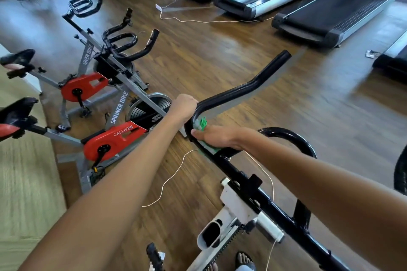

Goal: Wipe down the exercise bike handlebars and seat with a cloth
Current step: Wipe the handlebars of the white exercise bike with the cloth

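Fingers of the right hand (217, 136) curl round a green cloth (201, 125), pressing it to the black handlebar (240, 90) at its bend; the left hand (184, 105) grips the same bar just above, fingers wrapped out of sight; bare wooden floor (253, 55) lies open beyond the bar's free tip, treadmills (330, 13) well apart; two red spin bikes (105, 138) stand near on the left; the bar is glossy black (mostly uncovered); the cloth shows only as a fringe and a strip; the seat is out of frame.
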The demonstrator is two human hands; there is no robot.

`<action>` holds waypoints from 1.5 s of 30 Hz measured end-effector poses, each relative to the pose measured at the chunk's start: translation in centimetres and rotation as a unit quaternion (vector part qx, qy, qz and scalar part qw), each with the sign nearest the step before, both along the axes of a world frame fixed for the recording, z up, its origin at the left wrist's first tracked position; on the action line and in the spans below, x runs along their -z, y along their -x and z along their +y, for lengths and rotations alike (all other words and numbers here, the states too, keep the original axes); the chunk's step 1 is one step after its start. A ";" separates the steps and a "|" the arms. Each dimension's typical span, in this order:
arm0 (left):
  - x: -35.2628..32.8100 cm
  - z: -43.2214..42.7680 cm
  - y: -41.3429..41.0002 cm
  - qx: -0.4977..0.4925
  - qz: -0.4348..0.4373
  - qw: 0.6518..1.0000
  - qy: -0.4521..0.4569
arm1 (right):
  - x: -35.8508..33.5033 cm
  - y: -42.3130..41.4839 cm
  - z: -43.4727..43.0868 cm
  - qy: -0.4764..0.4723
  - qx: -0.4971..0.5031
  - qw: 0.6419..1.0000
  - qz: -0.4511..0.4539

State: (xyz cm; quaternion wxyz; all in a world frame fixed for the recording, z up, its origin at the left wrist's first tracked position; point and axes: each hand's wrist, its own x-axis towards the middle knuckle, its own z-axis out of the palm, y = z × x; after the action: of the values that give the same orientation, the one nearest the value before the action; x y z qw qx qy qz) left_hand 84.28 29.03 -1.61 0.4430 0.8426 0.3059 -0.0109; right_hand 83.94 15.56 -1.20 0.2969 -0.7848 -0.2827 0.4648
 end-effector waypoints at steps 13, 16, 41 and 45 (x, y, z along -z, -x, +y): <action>2.2 -1.4 0.8 -0.046 -0.048 0.998 0.012 | -1.2 -0.7 -7.9 0.005 -0.181 0.907 -0.380; 2.2 -2.3 0.7 -0.071 -0.065 0.995 -0.005 | 0.3 1.0 -8.7 0.021 -0.239 0.873 -0.424; 2.9 -12.3 1.6 0.338 0.030 0.939 -0.050 | 3.0 5.6 -16.9 0.181 0.453 0.810 -0.326; 3.3 -12.2 1.4 0.336 0.028 0.940 -0.042 | 2.1 11.7 -16.1 0.222 0.448 0.812 -0.302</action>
State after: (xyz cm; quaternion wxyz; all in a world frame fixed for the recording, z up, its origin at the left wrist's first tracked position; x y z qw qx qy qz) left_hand 82.86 16.79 -4.91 0.3695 0.9134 0.0172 -0.1700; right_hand 72.23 -0.51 -3.33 0.1897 -0.9699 0.1354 0.0702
